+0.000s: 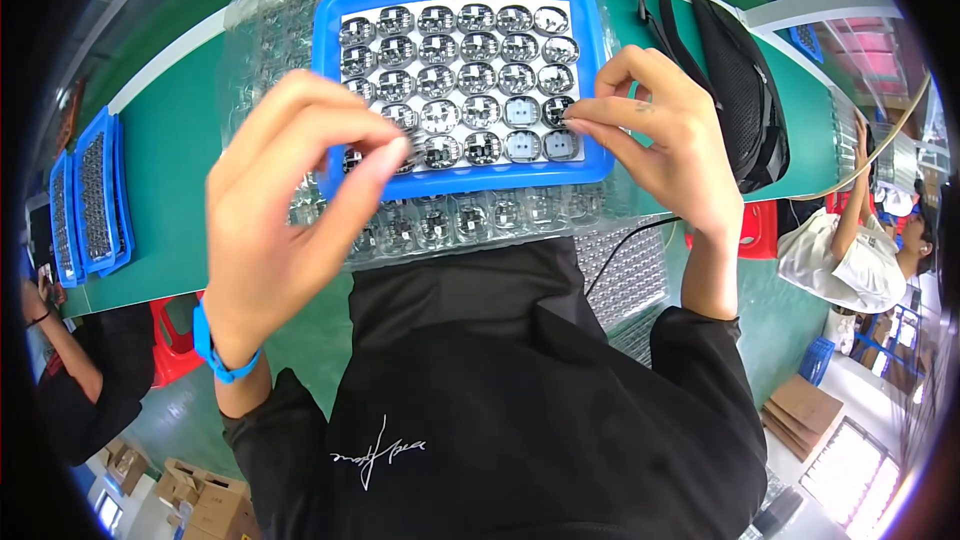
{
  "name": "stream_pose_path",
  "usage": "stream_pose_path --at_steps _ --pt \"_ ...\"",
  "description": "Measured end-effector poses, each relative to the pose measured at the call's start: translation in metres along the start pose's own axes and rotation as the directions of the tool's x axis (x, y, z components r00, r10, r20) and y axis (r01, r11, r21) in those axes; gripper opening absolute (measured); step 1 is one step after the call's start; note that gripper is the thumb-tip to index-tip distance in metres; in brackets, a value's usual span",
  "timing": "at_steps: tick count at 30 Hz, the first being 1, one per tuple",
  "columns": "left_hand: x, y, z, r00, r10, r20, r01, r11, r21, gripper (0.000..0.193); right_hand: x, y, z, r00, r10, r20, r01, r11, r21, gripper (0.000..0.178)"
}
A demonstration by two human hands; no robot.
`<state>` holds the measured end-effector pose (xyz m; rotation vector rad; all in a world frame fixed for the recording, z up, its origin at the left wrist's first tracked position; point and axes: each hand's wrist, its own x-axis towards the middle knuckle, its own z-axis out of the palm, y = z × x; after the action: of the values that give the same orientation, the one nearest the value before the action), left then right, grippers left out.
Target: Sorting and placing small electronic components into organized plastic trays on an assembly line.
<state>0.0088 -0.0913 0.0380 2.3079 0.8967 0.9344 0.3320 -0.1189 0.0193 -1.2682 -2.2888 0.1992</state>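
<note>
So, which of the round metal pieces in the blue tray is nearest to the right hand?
The piece in the rightmost column, second from the bottom: the right hand has fingertips at its edge; the others lie farther from them.

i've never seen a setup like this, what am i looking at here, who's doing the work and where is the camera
There's no machine handling things here: a person works with two bare hands. The single picture comes from a wide fisheye camera on that person's head, looking down, so straight edges bend and the corners go dark.

On the green table is a blue tray with rows of small, round, shiny parts. Clear plastic trays lie beneath it. A black bag sits to the right.

The left hand reaches over the tray's lower left, its fingertips blurred, so I can't tell whether it holds a part. The right hand has thumb and finger at a part by the tray's right edge; whether it grips that part is unclear.
</note>
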Motion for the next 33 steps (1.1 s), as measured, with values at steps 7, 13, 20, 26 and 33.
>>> stream_pose_path --at_steps 7,13,20,26,33 --pt "0.035 -0.01 0.038 0.979 0.195 0.061 -0.198 0.979 0.044 0.018 0.006 0.005 -0.001 0.998 -0.053 0.025 0.052 0.998 0.026 0.02" --pt "0.04 -0.014 0.07 0.981 0.193 0.036 -0.194 0.98 0.051 0.018 0.008 0.01 0.0 0.996 -0.083 0.031 0.081 0.995 0.061 0.02" --pt "0.042 -0.013 0.085 0.986 0.16 0.039 -0.163 0.982 0.095 0.017 0.005 0.017 0.001 0.994 -0.106 0.026 0.102 0.987 0.121 0.017" --pt "0.038 -0.013 0.082 0.986 0.161 0.034 -0.164 0.968 0.191 0.019 0.006 0.016 0.001 0.992 -0.114 0.044 0.109 0.988 0.109 0.017" --pt "0.047 -0.006 0.076 0.96 0.231 0.16 -0.274 0.895 0.351 0.017 0.012 0.01 -0.006 0.981 -0.113 0.16 0.114 0.993 0.006 0.015"
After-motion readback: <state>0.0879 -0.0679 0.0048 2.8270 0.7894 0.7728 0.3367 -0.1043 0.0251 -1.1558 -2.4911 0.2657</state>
